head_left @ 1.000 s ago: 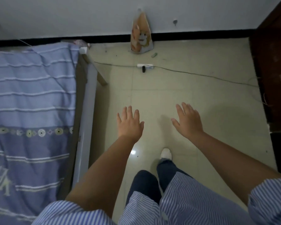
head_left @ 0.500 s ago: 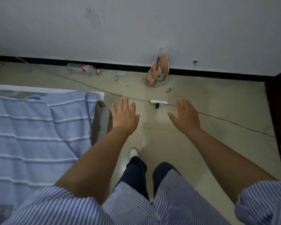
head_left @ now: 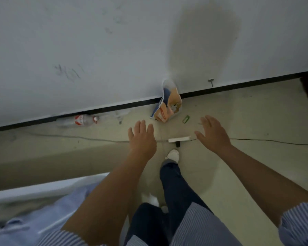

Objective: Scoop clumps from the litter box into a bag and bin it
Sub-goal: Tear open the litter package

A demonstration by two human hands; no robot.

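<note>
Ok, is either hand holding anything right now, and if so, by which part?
Nothing is held. The left hand and the right hand both reach forward with straight, spread fingers above the floor, touching nothing.

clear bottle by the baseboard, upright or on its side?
On its side. The clear bottle lies flat on the floor along the black baseboard, its red cap end pointing right.
</note>
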